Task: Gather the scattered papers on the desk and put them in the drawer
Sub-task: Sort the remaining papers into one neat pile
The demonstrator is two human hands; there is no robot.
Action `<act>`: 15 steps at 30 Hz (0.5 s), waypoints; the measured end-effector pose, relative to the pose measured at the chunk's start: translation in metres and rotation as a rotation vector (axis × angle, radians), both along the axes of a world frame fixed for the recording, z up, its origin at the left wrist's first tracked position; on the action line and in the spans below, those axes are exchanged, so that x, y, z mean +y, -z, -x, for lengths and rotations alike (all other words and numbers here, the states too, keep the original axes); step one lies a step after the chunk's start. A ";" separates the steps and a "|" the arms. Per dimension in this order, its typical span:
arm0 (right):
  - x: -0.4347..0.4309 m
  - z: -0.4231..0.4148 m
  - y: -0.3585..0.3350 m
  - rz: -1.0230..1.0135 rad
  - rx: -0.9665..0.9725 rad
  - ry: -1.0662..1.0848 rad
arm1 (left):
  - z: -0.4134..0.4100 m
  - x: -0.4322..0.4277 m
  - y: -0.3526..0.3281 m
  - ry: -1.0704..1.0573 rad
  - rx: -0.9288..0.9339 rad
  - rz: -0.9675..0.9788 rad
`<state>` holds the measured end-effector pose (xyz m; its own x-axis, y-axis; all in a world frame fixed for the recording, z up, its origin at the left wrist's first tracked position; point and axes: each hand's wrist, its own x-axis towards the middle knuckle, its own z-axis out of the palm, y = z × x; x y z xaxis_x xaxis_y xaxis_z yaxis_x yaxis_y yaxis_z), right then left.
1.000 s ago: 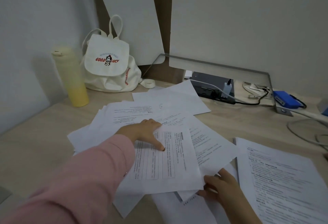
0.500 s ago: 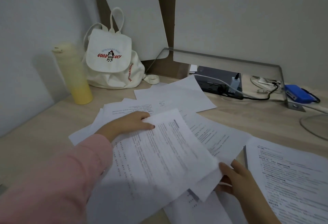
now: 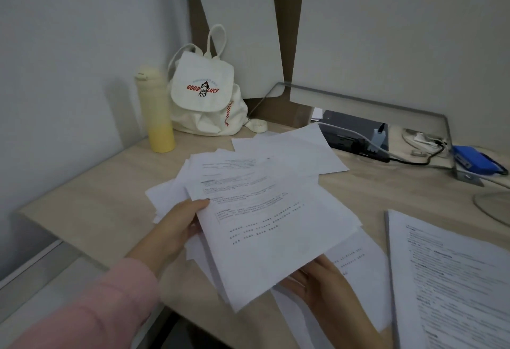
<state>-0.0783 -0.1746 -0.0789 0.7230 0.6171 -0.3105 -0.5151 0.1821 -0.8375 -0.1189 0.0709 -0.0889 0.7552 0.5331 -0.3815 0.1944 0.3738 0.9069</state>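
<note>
1. We take the white backpack (image 3: 204, 100) as our mark; it stands at the back of the bench (image 3: 96, 199) against the wall, with its flap down over the mouth, so what it holds is hidden from us.
2. Just left of the backpack a yellow bottle (image 3: 156, 111) stands upright with its lid on; we cannot see its contents.
3. In front of the backpack, toward us, the sheaf of papers (image 3: 270, 227) is raised and tilted above the bench; printed lines show on its top sheet.
4. The left hand (image 3: 179, 227), coming out of a pink sleeve (image 3: 96, 307), grips the sheaf's left edge; the thumb lies on top and the fingers go beneath.
5. The right hand (image 3: 317, 282) lies palm-up under the sheaf's near right corner; its fingers run out of sight below the sheets, so we cannot tell whether they curl round the paper or lie flat.
6. Loose sheets (image 3: 361, 263) lie on the bench under the sheaf; a blank sheet (image 3: 289, 152) lies between the sheaf and the backpack, a little to the backpack's right.
7. Far to the right of the backpack and nearer us, a thick printed stack (image 3: 455, 279) lies flat, apart from the sheaf.
8. Right of the backpack along the back wall sits a black device (image 3: 353, 130) with cables plugged in; beyond it lies a blue object (image 3: 474, 159).
</note>
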 end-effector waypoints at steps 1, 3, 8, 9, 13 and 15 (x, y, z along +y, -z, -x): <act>0.002 0.004 -0.001 -0.009 -0.015 -0.008 | 0.004 -0.003 -0.001 -0.001 -0.019 0.003; 0.006 0.010 -0.002 -0.022 -0.039 -0.027 | 0.011 -0.005 -0.003 0.004 -0.054 0.037; 0.014 0.020 -0.005 0.031 -0.051 -0.198 | 0.032 0.007 0.001 0.067 -0.080 0.033; 0.016 0.019 -0.005 0.069 -0.068 -0.240 | 0.037 0.012 0.002 0.056 -0.089 0.003; 0.020 -0.001 -0.004 0.297 -0.208 -0.183 | 0.054 0.033 0.000 -0.119 -0.106 -0.206; 0.023 -0.020 -0.007 0.452 -0.337 -0.066 | 0.058 0.041 -0.001 -0.179 -0.072 -0.327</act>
